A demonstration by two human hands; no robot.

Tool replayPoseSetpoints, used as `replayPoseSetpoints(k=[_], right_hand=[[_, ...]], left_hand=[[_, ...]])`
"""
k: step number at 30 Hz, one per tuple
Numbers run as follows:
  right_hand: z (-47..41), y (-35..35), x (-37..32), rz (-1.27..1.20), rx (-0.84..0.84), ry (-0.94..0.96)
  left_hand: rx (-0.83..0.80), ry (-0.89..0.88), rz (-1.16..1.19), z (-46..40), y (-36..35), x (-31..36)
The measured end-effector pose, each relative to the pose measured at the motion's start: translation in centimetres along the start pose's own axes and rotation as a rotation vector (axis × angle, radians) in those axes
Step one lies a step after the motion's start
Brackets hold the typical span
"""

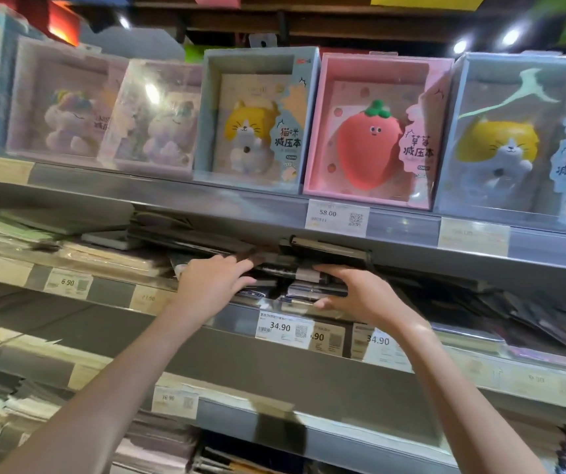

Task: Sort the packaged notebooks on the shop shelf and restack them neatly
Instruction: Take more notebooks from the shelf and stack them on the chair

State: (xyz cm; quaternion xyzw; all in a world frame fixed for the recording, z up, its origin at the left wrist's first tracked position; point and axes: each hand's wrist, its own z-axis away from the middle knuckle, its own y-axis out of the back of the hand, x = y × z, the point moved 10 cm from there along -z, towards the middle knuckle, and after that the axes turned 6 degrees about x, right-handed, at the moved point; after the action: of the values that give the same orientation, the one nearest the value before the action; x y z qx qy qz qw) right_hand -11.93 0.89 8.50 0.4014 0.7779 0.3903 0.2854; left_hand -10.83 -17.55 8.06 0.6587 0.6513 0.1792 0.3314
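Two hands reach into the second shelf [227, 314] from the top, where a low stack of dark packaged notebooks [304, 280] lies just behind the price rail. The left hand [215, 285] lies flat on the left part of the stack, fingers straight and pressing down. The right hand [357, 294] clasps the right front corner, fingers curled over the top and thumb under the lower edge. The main risk, as I judge it, is slippage: the wrappers look glossy, so a pull on one corner could fan the stack out or tip a notebook over the rail. The upper notebooks already sit askew, one black notebook [329, 249] riding higher and skewed toward the back, so the gap under the shelf above may catch it. The notebooks appear thin, black or dark grey, sealed in shiny film with pale labels on the front edges; blur makes the exact count hard to tell. Loose dark packets [514, 311] lie scattered to the right on the same shelf, still unsorted. A 34.90 price tag [283, 329] sits below the hands.
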Motion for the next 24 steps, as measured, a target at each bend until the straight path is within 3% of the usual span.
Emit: replayPoseSetpoints(k=[10,17,21,24], right_hand=[[0.5,0.1,-0.8,0.303,0.119,0.119],[0.7,0.4,-0.7,0.29,0.122,0.116],[0.5,0.1,-0.6,0.303,0.121,0.119],[0.3,0.1,-0.6,0.337,0.117,0.119]], left_hand=[[0.034,-0.018,-0.071,-0.3,0.8,0.4],[0.011,-0.052,0.067,0.7,0.7,-1.1],[-0.083,0.007,0.182,1.9,-0.4,-4.2],[-0.027,-0.006,0.293,2.1,0.0,-4.2]])
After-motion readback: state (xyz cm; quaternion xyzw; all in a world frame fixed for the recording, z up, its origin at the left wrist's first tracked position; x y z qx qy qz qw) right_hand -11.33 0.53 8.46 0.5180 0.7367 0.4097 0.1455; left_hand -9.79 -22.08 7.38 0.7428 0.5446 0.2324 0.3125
